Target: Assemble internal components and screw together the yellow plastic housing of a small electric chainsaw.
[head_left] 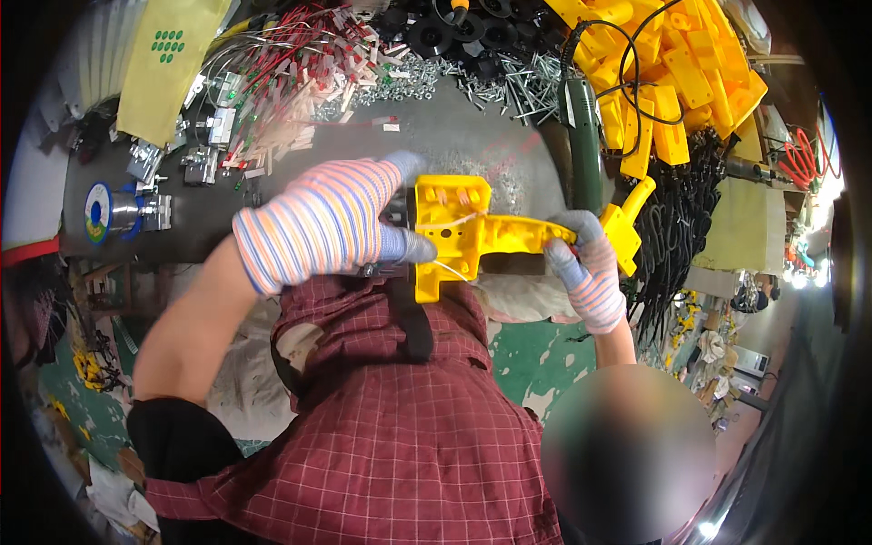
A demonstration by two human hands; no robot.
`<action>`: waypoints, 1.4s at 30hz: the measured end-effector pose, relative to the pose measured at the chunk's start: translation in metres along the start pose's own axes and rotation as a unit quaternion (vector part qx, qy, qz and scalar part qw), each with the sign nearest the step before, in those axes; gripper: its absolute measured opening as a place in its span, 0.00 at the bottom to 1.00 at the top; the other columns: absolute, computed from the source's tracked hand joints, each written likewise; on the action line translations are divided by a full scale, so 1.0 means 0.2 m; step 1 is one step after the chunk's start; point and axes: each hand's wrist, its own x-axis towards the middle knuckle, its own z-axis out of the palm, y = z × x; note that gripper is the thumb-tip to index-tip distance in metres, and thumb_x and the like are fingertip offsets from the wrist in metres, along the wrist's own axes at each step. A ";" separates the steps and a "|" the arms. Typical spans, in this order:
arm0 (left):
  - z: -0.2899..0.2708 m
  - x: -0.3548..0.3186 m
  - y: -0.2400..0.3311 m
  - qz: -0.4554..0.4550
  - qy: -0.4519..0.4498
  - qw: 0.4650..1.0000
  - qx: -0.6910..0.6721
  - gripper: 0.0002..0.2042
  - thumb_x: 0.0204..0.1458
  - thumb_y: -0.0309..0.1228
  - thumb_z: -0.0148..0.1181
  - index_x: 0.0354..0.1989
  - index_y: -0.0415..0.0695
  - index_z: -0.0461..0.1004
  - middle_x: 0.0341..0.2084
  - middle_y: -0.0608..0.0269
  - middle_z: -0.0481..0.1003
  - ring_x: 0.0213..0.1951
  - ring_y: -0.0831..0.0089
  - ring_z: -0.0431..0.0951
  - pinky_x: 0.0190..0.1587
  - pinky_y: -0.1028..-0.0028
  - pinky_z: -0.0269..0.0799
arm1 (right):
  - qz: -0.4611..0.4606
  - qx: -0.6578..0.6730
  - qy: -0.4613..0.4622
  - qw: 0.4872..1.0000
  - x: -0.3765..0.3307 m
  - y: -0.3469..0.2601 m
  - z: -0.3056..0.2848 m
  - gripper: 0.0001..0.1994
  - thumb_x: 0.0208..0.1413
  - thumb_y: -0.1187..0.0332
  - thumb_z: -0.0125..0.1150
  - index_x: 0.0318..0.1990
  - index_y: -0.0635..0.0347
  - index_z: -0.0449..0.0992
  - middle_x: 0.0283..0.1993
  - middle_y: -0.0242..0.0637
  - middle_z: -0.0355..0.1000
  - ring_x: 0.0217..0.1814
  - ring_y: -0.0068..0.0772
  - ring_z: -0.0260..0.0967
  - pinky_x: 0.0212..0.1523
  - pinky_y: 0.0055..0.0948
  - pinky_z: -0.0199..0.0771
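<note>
Both my hands wear striped knit gloves with grey-blue fingertips. Between them, above the near edge of the bench, is a yellow plastic housing [463, 238] with a box-shaped end and a handle, its hollow inside facing up. My left hand [318, 218] is closed on the box end, the thumb pressed near its edge; a dark part shows partly behind the fingers there. A thin white wire [450, 269] runs across the box. At the handle's tip, my right hand [592, 272] pinches the plastic between thumb and fingers. Just beyond it lies another yellow piece [622, 232].
Yellow housings [690, 73] are heaped at the far right, beside a green cylindrical tool [581, 136] and black cables [672, 227]. Screws [522, 86], red and white wires [291, 82] and black round parts [454, 32] cover the back. A wire spool [109, 213] and metal parts [200, 165] stand left.
</note>
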 end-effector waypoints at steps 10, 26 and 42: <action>0.64 -0.21 0.08 -0.013 0.103 0.995 0.000 0.31 0.44 0.48 0.67 0.50 0.38 0.66 0.26 0.45 0.77 0.33 0.49 0.80 0.37 0.58 0.76 | -0.293 -0.285 -0.116 0.905 -0.04 -0.27 0.14 0.21 0.52 0.56 0.62 0.50 0.57 0.74 0.39 0.48 0.73 0.42 0.50 0.72 0.43 0.40 0.72; 0.80 -0.29 0.07 -0.012 0.223 0.972 -0.069 0.34 0.39 0.42 0.75 0.50 0.37 0.65 0.29 0.47 0.78 0.32 0.51 0.81 0.35 0.61 0.77 | -0.231 -0.359 -0.120 0.896 -0.13 -0.09 0.46 0.16 0.50 0.59 0.65 0.44 0.55 0.75 0.34 0.44 0.73 0.35 0.52 0.73 0.38 0.44 0.72; 0.79 -0.28 0.05 -0.012 0.170 0.983 -0.067 0.32 0.37 0.43 0.76 0.47 0.41 0.65 0.29 0.49 0.77 0.33 0.50 0.79 0.35 0.59 0.76 | -0.197 -0.283 -0.175 0.922 -0.08 -0.02 0.39 0.19 0.54 0.57 0.63 0.49 0.56 0.74 0.34 0.48 0.77 0.35 0.52 0.76 0.37 0.43 0.75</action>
